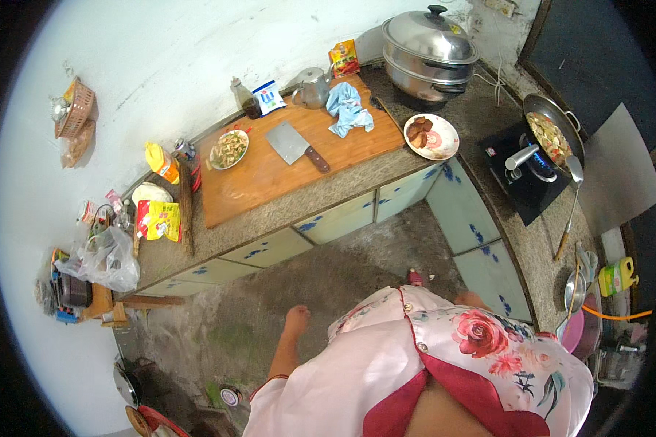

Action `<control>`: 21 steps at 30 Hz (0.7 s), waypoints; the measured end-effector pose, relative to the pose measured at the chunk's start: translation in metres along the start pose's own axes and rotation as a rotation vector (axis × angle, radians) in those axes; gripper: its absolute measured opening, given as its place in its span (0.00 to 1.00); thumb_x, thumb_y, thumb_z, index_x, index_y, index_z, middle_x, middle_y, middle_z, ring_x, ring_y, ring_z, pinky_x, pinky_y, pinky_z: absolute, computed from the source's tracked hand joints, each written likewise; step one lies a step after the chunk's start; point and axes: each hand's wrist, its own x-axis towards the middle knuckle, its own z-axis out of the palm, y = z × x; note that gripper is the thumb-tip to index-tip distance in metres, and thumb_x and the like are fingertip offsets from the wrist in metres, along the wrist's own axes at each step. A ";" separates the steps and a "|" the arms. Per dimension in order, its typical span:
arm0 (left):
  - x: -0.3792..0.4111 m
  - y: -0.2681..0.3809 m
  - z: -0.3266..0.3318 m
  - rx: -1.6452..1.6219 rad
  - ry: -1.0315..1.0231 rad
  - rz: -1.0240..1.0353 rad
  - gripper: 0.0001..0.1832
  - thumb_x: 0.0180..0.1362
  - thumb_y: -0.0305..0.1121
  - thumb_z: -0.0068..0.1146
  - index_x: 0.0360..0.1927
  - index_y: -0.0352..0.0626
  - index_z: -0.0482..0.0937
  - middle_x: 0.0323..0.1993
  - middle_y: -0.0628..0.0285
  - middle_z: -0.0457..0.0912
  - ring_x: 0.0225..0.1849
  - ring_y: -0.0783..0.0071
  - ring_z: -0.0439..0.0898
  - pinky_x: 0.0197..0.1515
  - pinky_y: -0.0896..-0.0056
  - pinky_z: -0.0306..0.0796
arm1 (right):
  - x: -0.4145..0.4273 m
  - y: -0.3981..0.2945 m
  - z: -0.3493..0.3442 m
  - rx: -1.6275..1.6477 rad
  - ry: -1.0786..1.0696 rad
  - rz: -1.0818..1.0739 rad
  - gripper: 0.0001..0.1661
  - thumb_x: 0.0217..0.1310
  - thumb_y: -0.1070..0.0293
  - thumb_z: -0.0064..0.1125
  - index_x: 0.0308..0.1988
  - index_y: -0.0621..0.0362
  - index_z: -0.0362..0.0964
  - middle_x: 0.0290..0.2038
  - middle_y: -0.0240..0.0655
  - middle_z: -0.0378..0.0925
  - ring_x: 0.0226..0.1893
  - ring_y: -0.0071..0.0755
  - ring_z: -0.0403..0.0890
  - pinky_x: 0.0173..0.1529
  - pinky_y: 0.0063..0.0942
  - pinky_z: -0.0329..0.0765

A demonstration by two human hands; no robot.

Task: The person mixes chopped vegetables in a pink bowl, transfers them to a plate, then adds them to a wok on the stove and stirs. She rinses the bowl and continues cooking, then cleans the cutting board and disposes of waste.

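My left hand (297,320) hangs over the floor at my side, fingers curled, with nothing visible in it. Only a small part of my right hand (472,300) shows past my floral shirt, near the cabinet doors; its fingers are hidden. On the right counter a wok (554,131) of sliced food sits over a lit gas burner (538,164). A metal spatula (571,213) rests beside it, its blade near the wok's rim. Ahead, a cleaver (290,143) lies on a wooden board (251,188), right of a bowl of cut food (228,149).
A plate with brown pieces (440,136) stands at the counter's corner, before a steamer pot (429,54). A blue cloth (349,109), a metal kettle (312,87) and a dark bottle (246,99) are on the board. Bags (106,259) crowd the left end. A jar (230,396) is on the floor.
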 end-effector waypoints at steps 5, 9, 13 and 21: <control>-0.011 0.205 -0.008 -0.191 0.020 0.037 0.17 0.56 0.31 0.52 0.47 0.32 0.73 0.34 0.60 0.80 0.33 0.74 0.78 0.36 0.73 0.71 | 0.085 -0.126 -0.063 0.236 0.159 -0.320 0.13 0.56 0.62 0.52 0.36 0.59 0.74 0.24 0.43 0.77 0.23 0.38 0.78 0.32 0.35 0.74; 0.009 0.292 -0.018 -0.268 -0.076 0.173 0.19 0.57 0.31 0.53 0.51 0.33 0.71 0.35 0.59 0.80 0.33 0.75 0.78 0.36 0.75 0.71 | 0.135 -0.235 -0.118 0.301 0.325 -0.621 0.13 0.55 0.64 0.56 0.38 0.61 0.74 0.26 0.43 0.77 0.27 0.38 0.79 0.34 0.34 0.74; 0.053 0.342 -0.029 -0.334 -0.132 0.199 0.18 0.58 0.31 0.52 0.51 0.33 0.71 0.38 0.59 0.79 0.37 0.74 0.78 0.38 0.74 0.72 | 0.198 -0.315 -0.172 0.369 0.423 -0.667 0.12 0.51 0.64 0.57 0.36 0.59 0.75 0.32 0.44 0.77 0.36 0.45 0.77 0.43 0.38 0.73; 0.139 0.427 -0.045 0.451 0.093 0.452 0.20 0.58 0.33 0.52 0.53 0.35 0.68 0.45 0.50 0.76 0.41 0.56 0.78 0.43 0.63 0.71 | 0.365 -0.380 -0.341 -0.317 0.807 -0.631 0.43 0.33 0.62 0.71 0.55 0.47 0.65 0.65 0.39 0.48 0.65 0.56 0.49 0.63 0.50 0.56</control>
